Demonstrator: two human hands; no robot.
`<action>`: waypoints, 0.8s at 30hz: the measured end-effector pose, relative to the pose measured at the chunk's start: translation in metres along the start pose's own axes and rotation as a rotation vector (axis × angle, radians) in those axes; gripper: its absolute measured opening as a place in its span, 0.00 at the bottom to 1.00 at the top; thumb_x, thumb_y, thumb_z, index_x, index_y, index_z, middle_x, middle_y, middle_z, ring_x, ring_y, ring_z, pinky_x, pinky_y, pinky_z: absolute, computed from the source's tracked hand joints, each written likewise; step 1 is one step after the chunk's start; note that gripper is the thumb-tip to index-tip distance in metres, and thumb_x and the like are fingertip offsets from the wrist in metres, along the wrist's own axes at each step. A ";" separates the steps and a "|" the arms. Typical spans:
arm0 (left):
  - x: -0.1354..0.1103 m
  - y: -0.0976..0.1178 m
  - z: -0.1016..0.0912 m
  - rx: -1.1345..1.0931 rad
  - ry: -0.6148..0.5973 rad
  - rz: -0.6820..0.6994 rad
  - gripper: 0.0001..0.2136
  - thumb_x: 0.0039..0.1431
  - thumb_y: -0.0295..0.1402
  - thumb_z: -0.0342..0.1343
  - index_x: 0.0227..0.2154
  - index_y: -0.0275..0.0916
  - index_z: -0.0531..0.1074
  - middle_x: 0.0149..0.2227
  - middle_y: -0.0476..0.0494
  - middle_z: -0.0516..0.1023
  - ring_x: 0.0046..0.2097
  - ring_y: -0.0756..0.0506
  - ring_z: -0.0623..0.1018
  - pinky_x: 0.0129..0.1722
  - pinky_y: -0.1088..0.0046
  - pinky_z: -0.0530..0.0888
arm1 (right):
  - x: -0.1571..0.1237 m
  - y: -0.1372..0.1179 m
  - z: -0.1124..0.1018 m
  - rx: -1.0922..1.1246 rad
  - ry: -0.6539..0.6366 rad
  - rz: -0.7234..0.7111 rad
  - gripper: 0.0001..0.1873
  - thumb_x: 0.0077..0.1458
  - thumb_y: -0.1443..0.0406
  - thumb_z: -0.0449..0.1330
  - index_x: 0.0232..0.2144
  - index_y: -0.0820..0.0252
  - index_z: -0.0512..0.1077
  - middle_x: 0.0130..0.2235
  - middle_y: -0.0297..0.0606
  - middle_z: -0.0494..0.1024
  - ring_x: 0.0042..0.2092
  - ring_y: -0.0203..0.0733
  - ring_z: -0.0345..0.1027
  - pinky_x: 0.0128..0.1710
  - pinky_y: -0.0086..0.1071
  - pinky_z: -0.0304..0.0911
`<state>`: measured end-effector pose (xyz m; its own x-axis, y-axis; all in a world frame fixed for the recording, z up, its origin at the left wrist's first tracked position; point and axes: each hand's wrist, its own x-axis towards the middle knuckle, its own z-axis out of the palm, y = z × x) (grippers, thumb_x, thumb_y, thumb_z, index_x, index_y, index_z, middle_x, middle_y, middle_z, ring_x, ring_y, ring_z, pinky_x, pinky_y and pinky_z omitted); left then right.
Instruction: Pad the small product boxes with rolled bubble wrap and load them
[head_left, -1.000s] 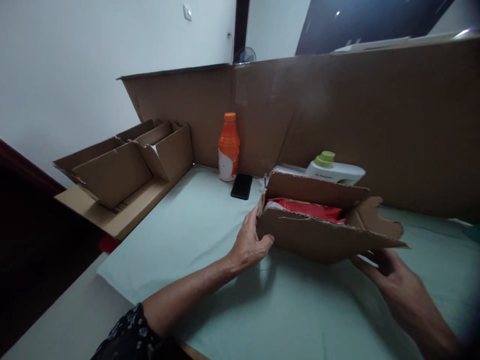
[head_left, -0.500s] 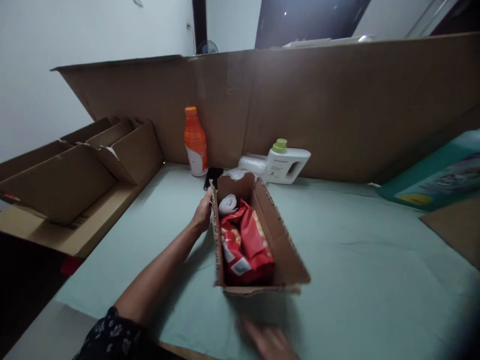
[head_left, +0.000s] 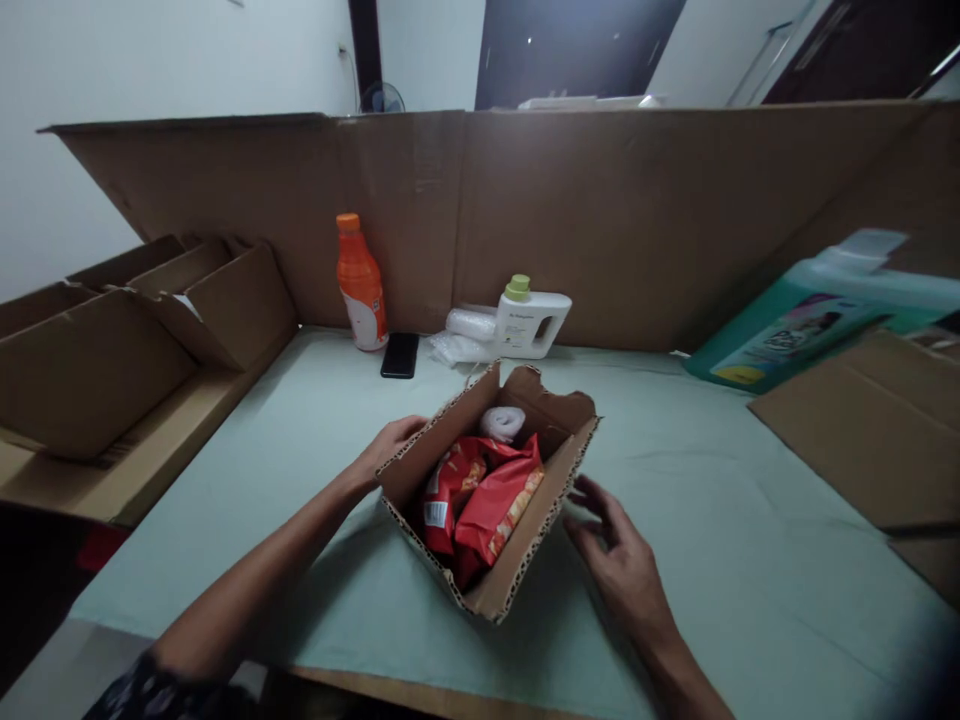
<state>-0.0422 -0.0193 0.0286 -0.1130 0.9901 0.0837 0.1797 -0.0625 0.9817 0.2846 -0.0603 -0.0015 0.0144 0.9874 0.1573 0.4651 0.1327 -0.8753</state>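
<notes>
A small open cardboard box (head_left: 559,520) is set at an angle on the green cloth. Inside lie red snack packets (head_left: 495,505) and, at the far end, a white roll (head_left: 502,424). My left hand (head_left: 394,442) holds the box by its left wall, some of its fingers hidden behind the cardboard. On the opposite side is my right hand (head_left: 616,558), open, fingers bent and thumb apart, with its fingertips close to the right wall; whether they touch it I cannot tell.
Behind the box are an orange bottle (head_left: 361,285), a black phone (head_left: 400,356), bubble wrap (head_left: 465,335) and a white bottle with a green cap (head_left: 534,322). A divided cardboard box (head_left: 97,370) stands left. At right, a teal jug (head_left: 810,320) leans behind a cardboard flap (head_left: 862,430).
The box has turned, its near end swinging left and its far end right. My right hand has risen from the near edge to the box's right side. The view has shifted right.
</notes>
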 end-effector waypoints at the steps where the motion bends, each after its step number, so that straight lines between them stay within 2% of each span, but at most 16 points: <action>1: -0.020 -0.003 -0.008 0.021 -0.014 -0.008 0.16 0.52 0.38 0.64 0.39 0.31 0.80 0.40 0.39 0.83 0.43 0.37 0.80 0.46 0.60 0.78 | 0.016 0.003 0.001 0.043 -0.007 -0.019 0.32 0.56 0.52 0.62 0.61 0.57 0.67 0.57 0.50 0.77 0.53 0.51 0.76 0.48 0.41 0.74; 3: -0.070 -0.012 -0.016 0.081 0.035 -0.026 0.19 0.51 0.38 0.64 0.45 0.33 0.79 0.46 0.36 0.82 0.46 0.36 0.80 0.47 0.58 0.77 | 0.047 0.006 0.004 0.118 -0.047 -0.085 0.37 0.53 0.51 0.64 0.63 0.54 0.64 0.63 0.50 0.71 0.59 0.54 0.71 0.51 0.45 0.72; 5: -0.122 -0.024 -0.008 0.149 0.233 -0.065 0.24 0.55 0.42 0.62 0.53 0.36 0.74 0.50 0.35 0.80 0.46 0.38 0.80 0.48 0.58 0.78 | 0.069 0.004 0.010 0.171 -0.122 -0.144 0.37 0.52 0.50 0.65 0.61 0.52 0.66 0.64 0.47 0.70 0.61 0.55 0.68 0.54 0.47 0.69; 7: -0.163 -0.033 0.009 0.133 0.262 -0.110 0.32 0.57 0.44 0.61 0.63 0.38 0.65 0.56 0.33 0.76 0.51 0.37 0.79 0.53 0.57 0.76 | 0.077 -0.001 0.015 0.208 -0.208 -0.165 0.33 0.51 0.49 0.65 0.57 0.53 0.70 0.60 0.46 0.75 0.59 0.54 0.70 0.56 0.48 0.67; 9: -0.182 -0.037 0.025 0.091 0.242 -0.114 0.37 0.57 0.46 0.62 0.67 0.39 0.60 0.62 0.32 0.71 0.61 0.35 0.74 0.60 0.55 0.72 | 0.070 -0.005 0.018 0.221 -0.236 -0.141 0.31 0.51 0.49 0.65 0.54 0.55 0.71 0.56 0.46 0.78 0.55 0.54 0.73 0.55 0.47 0.68; 12: -0.169 -0.032 0.028 0.015 0.191 -0.091 0.38 0.56 0.50 0.61 0.67 0.38 0.62 0.66 0.33 0.68 0.67 0.31 0.67 0.66 0.53 0.66 | 0.029 -0.003 0.010 0.137 -0.154 -0.042 0.33 0.51 0.50 0.64 0.56 0.56 0.69 0.54 0.47 0.79 0.49 0.54 0.76 0.49 0.45 0.72; 15: -0.134 -0.022 0.008 -0.034 0.143 -0.055 0.32 0.60 0.51 0.56 0.61 0.37 0.70 0.65 0.36 0.70 0.67 0.32 0.67 0.68 0.52 0.63 | -0.030 0.006 -0.006 -0.016 -0.089 0.028 0.32 0.53 0.51 0.62 0.57 0.56 0.69 0.52 0.47 0.80 0.45 0.52 0.78 0.46 0.44 0.73; 18: -0.114 -0.014 -0.009 -0.078 0.106 -0.007 0.29 0.64 0.51 0.51 0.60 0.37 0.72 0.64 0.38 0.72 0.66 0.34 0.68 0.68 0.55 0.64 | -0.076 0.011 -0.017 -0.104 -0.086 0.037 0.28 0.54 0.51 0.61 0.54 0.56 0.71 0.49 0.45 0.81 0.46 0.51 0.77 0.48 0.43 0.73; 21: -0.120 -0.018 -0.008 -0.079 0.136 -0.016 0.30 0.65 0.54 0.49 0.61 0.38 0.71 0.62 0.39 0.74 0.66 0.35 0.68 0.68 0.57 0.62 | -0.090 0.008 -0.016 -0.122 -0.075 0.040 0.29 0.54 0.51 0.62 0.55 0.56 0.69 0.52 0.46 0.79 0.47 0.50 0.77 0.49 0.43 0.72; 24: -0.137 -0.031 0.004 -0.129 0.197 -0.089 0.31 0.65 0.56 0.48 0.60 0.39 0.71 0.62 0.39 0.74 0.69 0.36 0.65 0.71 0.57 0.57 | -0.080 0.002 -0.010 -0.114 -0.044 0.041 0.31 0.53 0.50 0.63 0.55 0.57 0.67 0.51 0.47 0.79 0.45 0.50 0.76 0.47 0.43 0.72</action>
<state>-0.0287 -0.1524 -0.0136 -0.3133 0.9495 0.0151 0.0360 -0.0040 0.9993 0.2927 -0.1399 -0.0111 -0.0023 0.9949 0.1004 0.5624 0.0843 -0.8225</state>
